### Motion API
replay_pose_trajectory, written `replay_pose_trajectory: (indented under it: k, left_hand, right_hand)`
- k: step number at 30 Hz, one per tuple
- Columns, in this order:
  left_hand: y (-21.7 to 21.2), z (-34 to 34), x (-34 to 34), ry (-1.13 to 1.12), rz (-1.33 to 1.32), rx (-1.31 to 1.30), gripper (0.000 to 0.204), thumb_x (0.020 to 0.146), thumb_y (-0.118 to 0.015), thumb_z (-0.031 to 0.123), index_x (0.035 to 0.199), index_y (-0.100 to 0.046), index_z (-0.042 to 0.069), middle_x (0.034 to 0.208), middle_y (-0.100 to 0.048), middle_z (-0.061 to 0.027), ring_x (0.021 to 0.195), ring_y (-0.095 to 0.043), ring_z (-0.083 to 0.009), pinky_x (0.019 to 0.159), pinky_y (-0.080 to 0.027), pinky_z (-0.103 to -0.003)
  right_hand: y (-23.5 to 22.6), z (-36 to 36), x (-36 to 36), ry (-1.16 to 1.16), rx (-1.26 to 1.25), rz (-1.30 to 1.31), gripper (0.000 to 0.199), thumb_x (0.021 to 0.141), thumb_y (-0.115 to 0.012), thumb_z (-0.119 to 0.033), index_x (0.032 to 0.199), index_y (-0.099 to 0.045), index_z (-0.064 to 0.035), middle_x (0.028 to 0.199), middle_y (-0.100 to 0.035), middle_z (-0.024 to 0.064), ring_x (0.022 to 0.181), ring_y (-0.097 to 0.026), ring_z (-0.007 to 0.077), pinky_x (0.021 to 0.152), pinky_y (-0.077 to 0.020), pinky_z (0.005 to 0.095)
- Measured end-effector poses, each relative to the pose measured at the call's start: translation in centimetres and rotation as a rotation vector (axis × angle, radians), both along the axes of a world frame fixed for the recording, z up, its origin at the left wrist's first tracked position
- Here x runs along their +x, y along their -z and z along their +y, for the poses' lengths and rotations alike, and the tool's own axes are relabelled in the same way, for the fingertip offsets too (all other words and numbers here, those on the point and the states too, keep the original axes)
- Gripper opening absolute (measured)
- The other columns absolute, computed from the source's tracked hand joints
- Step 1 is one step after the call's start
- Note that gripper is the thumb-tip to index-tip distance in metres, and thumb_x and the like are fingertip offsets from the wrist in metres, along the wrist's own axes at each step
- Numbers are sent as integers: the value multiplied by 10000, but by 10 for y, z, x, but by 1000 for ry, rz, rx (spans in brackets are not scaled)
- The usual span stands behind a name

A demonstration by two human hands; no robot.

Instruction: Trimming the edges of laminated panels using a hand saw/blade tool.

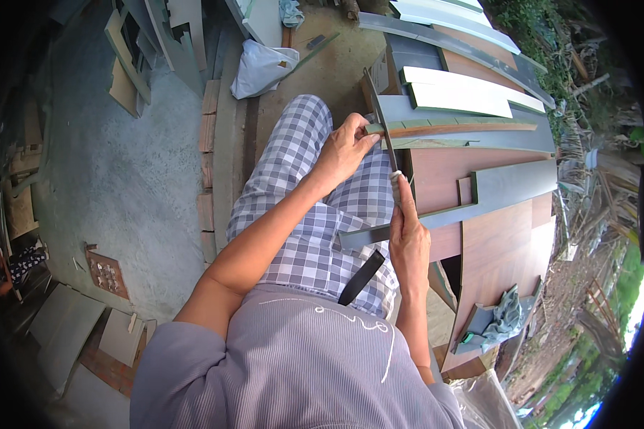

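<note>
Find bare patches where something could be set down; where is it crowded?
Widest: the grey floor between the leaning boards and the brick edging. The brown panel between the notched grey board and crumpled cloth looks free. Crowded: around the left hand, right hand and long-bladed tool, and among the white strips at upper right.

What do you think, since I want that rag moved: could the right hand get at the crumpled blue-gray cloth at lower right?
Probably not just now: the right hand grips a long-bladed hand tool. Otherwise the way looks free: the crumpled blue-gray cloth lies uncovered on a gray board.
</note>
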State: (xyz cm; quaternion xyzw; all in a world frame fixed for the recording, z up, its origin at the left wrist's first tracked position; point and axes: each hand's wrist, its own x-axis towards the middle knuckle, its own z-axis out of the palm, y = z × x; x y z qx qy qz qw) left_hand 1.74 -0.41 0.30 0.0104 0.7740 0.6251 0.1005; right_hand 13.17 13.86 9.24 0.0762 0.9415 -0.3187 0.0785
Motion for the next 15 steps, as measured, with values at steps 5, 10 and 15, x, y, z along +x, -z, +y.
replay_pose_trajectory:
  k: [5,10,15]
  left_hand:
    - [-11,2,10,-2,171,-89,216,916,-626,142,1055,-511,21,848,-621,-135,771,-630,-242,710,-491,-380]
    - [-10,-1,5,-41,237,-196,219,901,-633,119,1070,-524,33,862,-628,-150,810,-644,-300,720,-495,-407]
    - [-15,0,8,28,354,-287,224,873,-664,109,1039,-535,30,861,-622,-157,803,-632,-336,709,-492,-423]
  right_hand:
    - [10,-4,-29,-66,51,93,526,958,-487,-55,1455,-397,-202,963,-693,183,759,-678,352,662,-508,472]
    - [1,3,-5,-81,57,80,511,958,-492,-61,1446,-406,-185,921,-690,184,734,-670,360,638,-511,464]
    - [1,1,-5,-58,71,80,509,960,-490,-78,1451,-398,-182,982,-690,182,718,-666,363,619,-515,454]
